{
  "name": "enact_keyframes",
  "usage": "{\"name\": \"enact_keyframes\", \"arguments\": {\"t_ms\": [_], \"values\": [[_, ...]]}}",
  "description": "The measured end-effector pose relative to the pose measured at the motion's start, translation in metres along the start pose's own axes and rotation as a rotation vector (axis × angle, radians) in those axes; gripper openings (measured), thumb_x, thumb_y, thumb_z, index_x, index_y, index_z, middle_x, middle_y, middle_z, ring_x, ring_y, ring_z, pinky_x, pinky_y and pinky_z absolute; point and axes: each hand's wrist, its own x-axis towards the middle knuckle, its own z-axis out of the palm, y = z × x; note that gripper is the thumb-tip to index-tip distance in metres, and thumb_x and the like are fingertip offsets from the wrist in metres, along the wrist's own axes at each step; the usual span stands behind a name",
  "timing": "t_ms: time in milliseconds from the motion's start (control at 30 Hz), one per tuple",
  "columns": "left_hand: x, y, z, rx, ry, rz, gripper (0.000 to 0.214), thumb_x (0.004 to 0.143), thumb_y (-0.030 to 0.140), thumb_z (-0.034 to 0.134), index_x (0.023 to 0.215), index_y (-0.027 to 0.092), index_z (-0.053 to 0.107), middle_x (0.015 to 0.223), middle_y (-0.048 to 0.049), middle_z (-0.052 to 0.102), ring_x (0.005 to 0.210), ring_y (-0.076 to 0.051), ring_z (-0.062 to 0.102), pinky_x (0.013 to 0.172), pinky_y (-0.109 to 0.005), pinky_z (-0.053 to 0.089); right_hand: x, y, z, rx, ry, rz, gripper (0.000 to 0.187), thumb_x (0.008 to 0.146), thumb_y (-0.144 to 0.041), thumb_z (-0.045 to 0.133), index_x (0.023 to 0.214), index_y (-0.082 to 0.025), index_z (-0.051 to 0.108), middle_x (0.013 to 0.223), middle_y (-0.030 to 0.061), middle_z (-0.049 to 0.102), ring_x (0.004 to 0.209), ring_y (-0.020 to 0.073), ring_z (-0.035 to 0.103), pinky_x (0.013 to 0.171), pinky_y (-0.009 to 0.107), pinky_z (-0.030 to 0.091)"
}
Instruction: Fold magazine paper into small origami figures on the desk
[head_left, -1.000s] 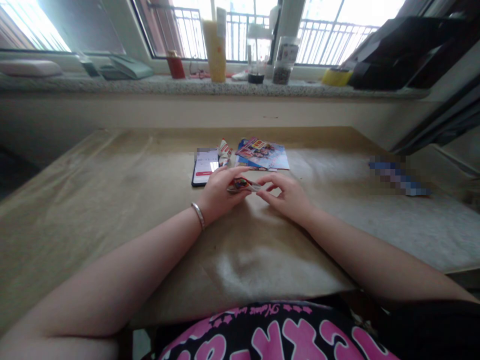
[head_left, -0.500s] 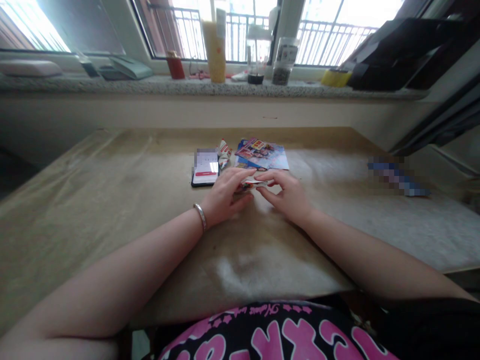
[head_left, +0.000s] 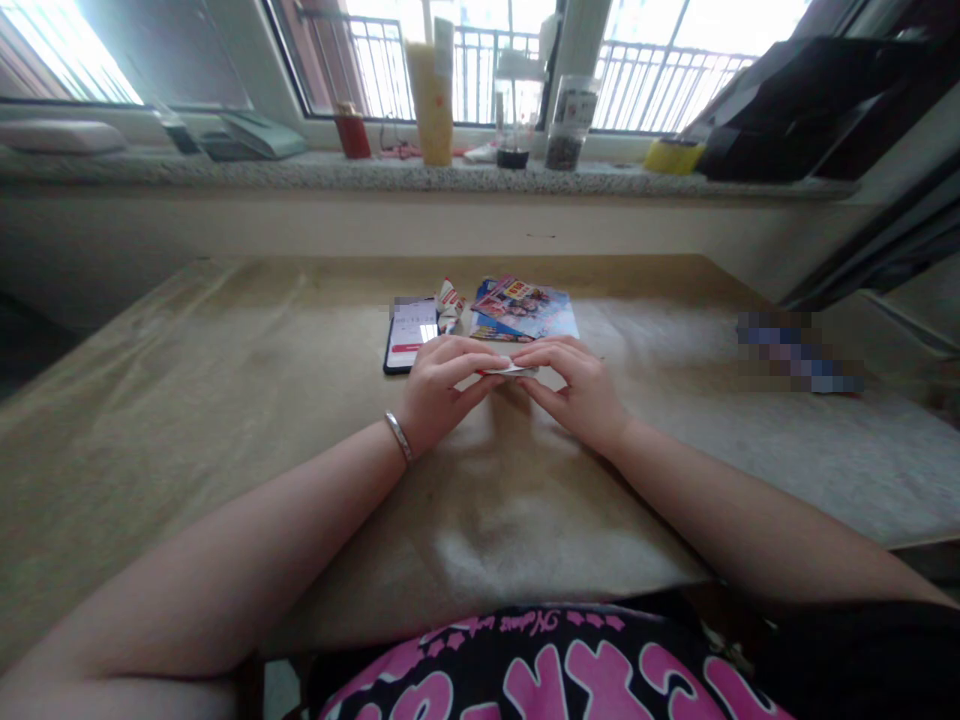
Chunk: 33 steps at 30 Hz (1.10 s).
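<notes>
Pinching a small folded paper (head_left: 510, 370) between them, left hand (head_left: 442, 385) and right hand (head_left: 577, 385) grasp its ends; long axis runs left-right, flat above the table (head_left: 225, 400).

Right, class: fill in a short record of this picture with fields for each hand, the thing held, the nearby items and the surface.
left hand: left hand, silver bangle on wrist, fingers curled on the paper
right hand: right hand, fingertips on the same paper
held thing: small folded printed paper piece, pinched between both hands
nearby: black smartphone with lit screen; stack of colourful printed sheets
surface: tan paper-covered table
</notes>
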Motion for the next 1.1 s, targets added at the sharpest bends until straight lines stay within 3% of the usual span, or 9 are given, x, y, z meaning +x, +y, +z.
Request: {"name": "enact_keyframes", "arguments": {"t_ms": [133,267,567,767,1100], "values": [[-0.0008,0.0006,0.0005,-0.061,0.047,-0.007,0.017,0.085,0.027,0.061,0.1,0.022,0.065,0.094,-0.0031,0.068,0.088,-0.014,0.062,0.082,-0.031,0.049,-0.0019,0.0019,0.0004,0.011,0.028,0.051,0.012,0.083,-0.027,0.06,0.094,-0.026,0.063,0.096,0.0024,0.07,0.095,0.0184,0.062,0.088,0.037,0.049],[-0.001,0.0005,0.0021,-0.147,0.102,-0.002,0.013,0.083,0.023,0.063,0.095,0.02,0.066,0.091,-0.003,0.067,0.084,-0.012,0.062,0.076,-0.027,0.051,-0.0036,0.0056,0.0018,0.025,0.05,0.078,0.013,0.082,-0.025,0.061,0.095,-0.025,0.064,0.096,0.0024,0.07,0.094,0.018,0.062,0.086,0.036,0.05],[-0.0018,0.0018,0.0018,-0.13,0.076,-0.039,0.01,0.084,0.027,0.062,0.088,0.019,0.066,0.085,-0.0026,0.066,0.078,-0.011,0.061,0.072,-0.026,0.051,-0.0025,0.005,0.0005,0.05,0.029,0.081,0.013,0.083,-0.026,0.06,0.095,-0.025,0.065,0.096,0.0022,0.071,0.094,0.0181,0.063,0.088,0.037,0.048],[-0.0021,-0.0008,0.0024,-0.146,0.065,0.095,0.017,0.083,0.022,0.064,0.1,0.021,0.065,0.088,-0.0022,0.065,0.079,-0.01,0.06,0.071,-0.023,0.05,-0.0031,0.0069,0.0022,0.074,0.039,0.061,0.014,0.084,-0.024,0.059,0.097,-0.025,0.065,0.097,0.0023,0.071,0.095,0.0176,0.063,0.088,0.036,0.048],[-0.0012,-0.0057,0.0024,-0.086,0.101,0.158,0.028,0.08,0.022,0.068,0.107,0.024,0.063,0.089,-0.0011,0.063,0.08,-0.01,0.058,0.073,-0.024,0.049,-0.0013,0.0054,-0.0013,0.064,0.019,-0.043,0.018,0.084,-0.021,0.06,0.101,-0.025,0.065,0.098,0.0018,0.071,0.095,0.017,0.062,0.086,0.035,0.049]]}}
